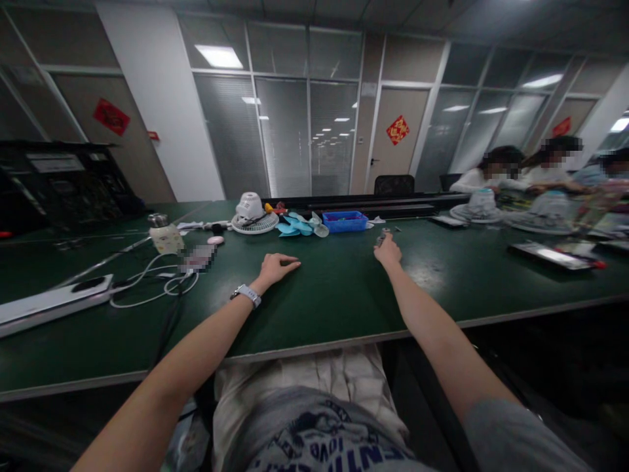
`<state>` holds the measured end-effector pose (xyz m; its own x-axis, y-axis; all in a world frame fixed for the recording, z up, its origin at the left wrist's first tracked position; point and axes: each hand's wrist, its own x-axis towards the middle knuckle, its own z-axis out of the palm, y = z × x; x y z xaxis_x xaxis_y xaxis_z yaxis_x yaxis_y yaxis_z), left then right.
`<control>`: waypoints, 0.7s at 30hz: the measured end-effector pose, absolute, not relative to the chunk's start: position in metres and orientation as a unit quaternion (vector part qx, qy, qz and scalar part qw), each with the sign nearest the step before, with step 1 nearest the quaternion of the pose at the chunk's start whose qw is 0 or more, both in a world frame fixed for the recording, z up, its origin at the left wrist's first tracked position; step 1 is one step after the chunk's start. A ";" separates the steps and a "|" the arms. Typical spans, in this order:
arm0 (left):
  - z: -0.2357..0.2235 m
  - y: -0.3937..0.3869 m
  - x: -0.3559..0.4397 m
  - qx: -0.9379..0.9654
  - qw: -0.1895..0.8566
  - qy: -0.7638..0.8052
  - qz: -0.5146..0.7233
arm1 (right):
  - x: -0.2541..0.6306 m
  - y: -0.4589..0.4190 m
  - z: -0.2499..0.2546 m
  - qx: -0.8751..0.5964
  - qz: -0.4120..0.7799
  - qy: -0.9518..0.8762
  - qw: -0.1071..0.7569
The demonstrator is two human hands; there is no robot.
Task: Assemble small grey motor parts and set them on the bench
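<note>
My left hand [275, 269] rests on the green tabletop [319, 295], its fingers stretched out and holding nothing. A watch with a pale strap is on that wrist. Farther to the right, my right hand [390, 250] is closed on a small grey metal part [383, 235], whose kind I cannot make out. A tiny dark piece [398, 229] lies just beyond it. Between and behind my hands are a blue plastic tray [344, 221] with small items inside and light-blue fan blades [297, 225]. A white fan housing [249, 207] sits on a round grille [255, 223].
At left are a bottle [166, 236], white cables [142, 278] and a long white power strip [54, 305]. A flat device [553, 255] lies at right. Other people sit at the far right near more fan parts [484, 204]. A black ledge runs behind the table.
</note>
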<state>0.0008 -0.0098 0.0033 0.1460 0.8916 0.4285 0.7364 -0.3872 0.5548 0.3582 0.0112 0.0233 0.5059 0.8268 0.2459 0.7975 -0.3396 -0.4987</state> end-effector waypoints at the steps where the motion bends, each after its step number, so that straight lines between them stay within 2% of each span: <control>1: 0.004 -0.009 0.001 0.747 0.100 0.544 0.368 | 0.358 0.011 0.023 -0.818 0.022 -0.495 0.292; 5: 0.004 -0.006 0.000 0.685 0.077 0.579 0.436 | 0.344 0.006 0.029 -0.784 -0.085 -0.509 0.346; 8: 0.003 -0.003 -0.002 0.644 0.084 0.602 0.465 | 0.309 -0.002 0.032 -0.674 -0.149 -0.611 0.389; 10: 0.002 -0.002 -0.003 0.634 0.094 0.614 0.462 | 0.275 -0.009 0.029 -0.563 -0.127 -0.726 0.375; 14: 0.001 -0.003 -0.003 0.628 0.092 0.626 0.454 | 0.210 -0.021 0.014 -0.372 -0.040 -0.883 0.284; 21: 0.003 -0.005 0.000 0.626 0.097 0.623 0.460 | 0.188 -0.024 0.001 -0.344 0.009 -0.909 0.234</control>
<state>0.0003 -0.0052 0.0029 -0.1984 0.8687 0.4539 0.6901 -0.2050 0.6941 0.1883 -0.0244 0.0011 -0.6542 0.6296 0.4192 0.6212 0.7634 -0.1771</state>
